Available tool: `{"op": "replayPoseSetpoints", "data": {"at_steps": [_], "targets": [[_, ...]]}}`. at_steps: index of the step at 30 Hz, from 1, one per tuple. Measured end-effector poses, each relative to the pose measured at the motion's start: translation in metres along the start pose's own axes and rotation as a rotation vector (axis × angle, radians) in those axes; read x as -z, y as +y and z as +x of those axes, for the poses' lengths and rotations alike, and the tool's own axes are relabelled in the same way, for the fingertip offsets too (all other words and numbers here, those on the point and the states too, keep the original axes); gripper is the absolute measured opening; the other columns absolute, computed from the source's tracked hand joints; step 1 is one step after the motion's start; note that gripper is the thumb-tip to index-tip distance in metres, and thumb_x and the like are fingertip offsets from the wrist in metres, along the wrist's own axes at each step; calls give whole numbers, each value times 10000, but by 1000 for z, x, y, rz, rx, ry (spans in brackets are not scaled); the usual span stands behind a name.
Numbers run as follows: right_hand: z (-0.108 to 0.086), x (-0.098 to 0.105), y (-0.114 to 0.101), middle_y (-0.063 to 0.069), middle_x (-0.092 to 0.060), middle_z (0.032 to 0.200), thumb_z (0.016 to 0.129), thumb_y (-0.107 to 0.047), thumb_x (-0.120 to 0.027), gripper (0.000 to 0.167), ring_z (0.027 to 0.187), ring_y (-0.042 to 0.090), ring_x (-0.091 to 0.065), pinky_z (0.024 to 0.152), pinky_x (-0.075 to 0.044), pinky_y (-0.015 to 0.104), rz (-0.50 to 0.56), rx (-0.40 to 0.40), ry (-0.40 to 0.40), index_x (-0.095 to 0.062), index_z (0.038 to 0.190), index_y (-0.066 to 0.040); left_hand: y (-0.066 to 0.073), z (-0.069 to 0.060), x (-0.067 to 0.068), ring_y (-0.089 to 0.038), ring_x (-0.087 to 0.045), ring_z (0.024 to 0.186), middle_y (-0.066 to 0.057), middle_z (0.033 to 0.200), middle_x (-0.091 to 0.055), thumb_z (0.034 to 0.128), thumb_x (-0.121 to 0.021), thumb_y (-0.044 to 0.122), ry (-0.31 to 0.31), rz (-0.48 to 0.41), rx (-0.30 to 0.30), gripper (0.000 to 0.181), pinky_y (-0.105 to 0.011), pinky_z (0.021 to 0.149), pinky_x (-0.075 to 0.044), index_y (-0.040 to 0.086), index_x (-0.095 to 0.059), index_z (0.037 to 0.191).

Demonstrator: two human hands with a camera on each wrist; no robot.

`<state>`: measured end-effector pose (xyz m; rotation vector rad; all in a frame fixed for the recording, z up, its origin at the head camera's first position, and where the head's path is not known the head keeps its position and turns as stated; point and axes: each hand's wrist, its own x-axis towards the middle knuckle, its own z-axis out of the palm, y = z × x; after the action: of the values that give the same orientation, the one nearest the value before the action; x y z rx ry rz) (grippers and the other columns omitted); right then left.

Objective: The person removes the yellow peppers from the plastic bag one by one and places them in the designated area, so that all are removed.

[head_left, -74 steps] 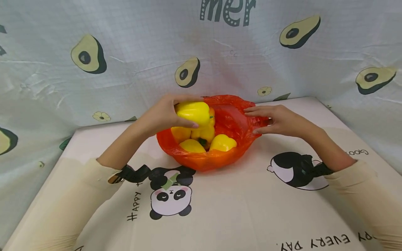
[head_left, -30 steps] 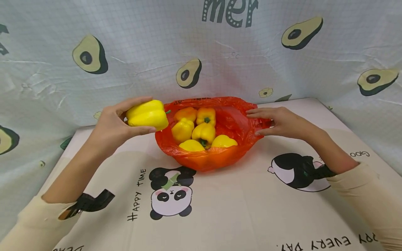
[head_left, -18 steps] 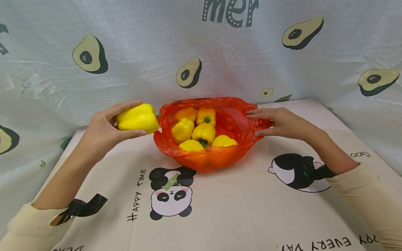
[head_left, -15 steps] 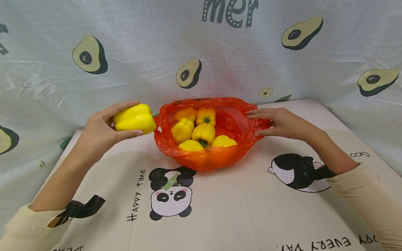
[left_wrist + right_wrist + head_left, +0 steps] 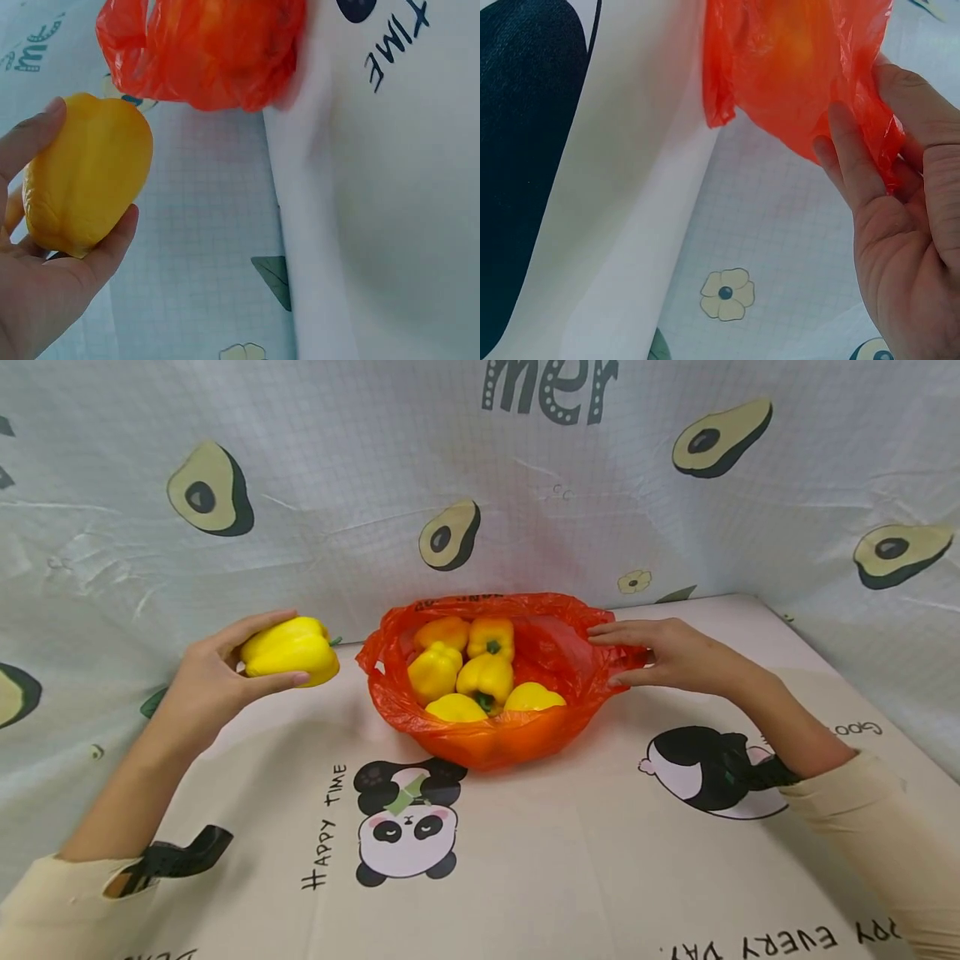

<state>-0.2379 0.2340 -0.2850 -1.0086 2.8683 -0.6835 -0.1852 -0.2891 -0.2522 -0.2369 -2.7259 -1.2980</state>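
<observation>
From my seat I see the left hand point(image 5: 210, 670) with its grip around a yellow pepper point(image 5: 292, 652), thumb on the near side and fingers over the far side. That pepper is outside the red bag point(image 5: 491, 747), to its left and apart from it, its green stem turned toward the bag. The right hand point(image 5: 667, 653) has its grip on the bag's right edge, the plastic caught between thumb and fingers in my right wrist view. The bag sits open on the table point(image 5: 555, 860), and I count six peppers point(image 5: 485, 681) showing inside, mostly yellow, the back ones more orange. Behind, I see a pale curtain point(image 5: 337, 460) printed with avocados.
</observation>
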Motion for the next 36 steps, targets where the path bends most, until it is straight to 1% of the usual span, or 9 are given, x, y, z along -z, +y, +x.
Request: {"op": "replayPoseSetpoints", "data": {"at_steps": [3,6,10,15,18,24,28,32,36], "targets": [[1,1,0,95,-614,1412,831,-228,-848,622,1203,293,-610,847,-606,384,-5,-4,-4,-625,1400,-110,-5,-1,2,-147,-463,1159,-16,1463,-477,873,-825,284,1,19,4,715,-72,816,-457,270,-500,1510],[1,2,0,95,-616,1410,833,-220,-846,621,1193,290,-611,850,-605,390,0,-5,-5,-624,1401,-110,-11,-2,3,-149,-453,1170,-19,1451,-471,876,-817,324,1,63,15,719,-51,814,-440,263,-492,1515],[2,1,0,89,-621,1403,831,-216,-847,623,1162,270,-619,850,-604,380,5,-3,-6,-623,1402,-109,-17,-2,1,-165,-451,1173,-21,1420,-467,879,-808,362,1,103,30,723,-26,818,-428,248,-490,1517],[3,0,1,83,-623,1400,831,-218,-848,625,1124,247,-624,839,-602,363,2,-10,-10,-621,1403,-109,-25,-2,-1,-190,-444,1179,-66,1471,-436,906,-786,330,-23,71,44,717,-22,826,-433,216,-464,1536],[4,-1,1,82,-622,1401,834,-216,-846,622,1117,243,-625,834,-604,357,8,-12,-15,-620,1404,-109,-29,-3,-1,-207,-446,1184,-89,1490,-431,916,-775,323,-29,67,53,718,-22,824,-436,209,-449,1545],[4,-2,1,71,-630,1391,834,-206,-846,617,1099,230,-629,827,-603,343,25,-5,-11,-623,1401,-112,-37,-6,-1,-251,-448,1172,-152,1489,-437,922,-770,317,-43,84,43,726,-32,817,-433,181,-436,1552],[2,-2,0,73,-631,1387,833,-204,-846,621,1078,226,-631,826,-605,348,19,-8,-12,-620,1404,-117,-42,-9,0,-228,-448,1165,-150,1491,-443,920,-771,324,-54,98,45,726,-31,817,-420,182,-438,1549],[1,-1,0,79,-629,1389,829,-197,-849,627,1088,236,-632,835,-607,372,16,-14,-8,-617,1407,-117,-48,-10,0,-216,-450,1150,-149,1500,-442,917,-771,345,-53,106,75,736,-46,805,-417,181,-435,1552],[0,0,0,85,-625,1392,833,-195,-846,633,1110,252,-627,845,-606,395,14,-22,-4,-609,1416,-126,-55,-11,1,-197,-460,1116,-128,1469,-462,909,-779,359,-39,101,109,741,-60,786,-431,167,-448,1543]]}}
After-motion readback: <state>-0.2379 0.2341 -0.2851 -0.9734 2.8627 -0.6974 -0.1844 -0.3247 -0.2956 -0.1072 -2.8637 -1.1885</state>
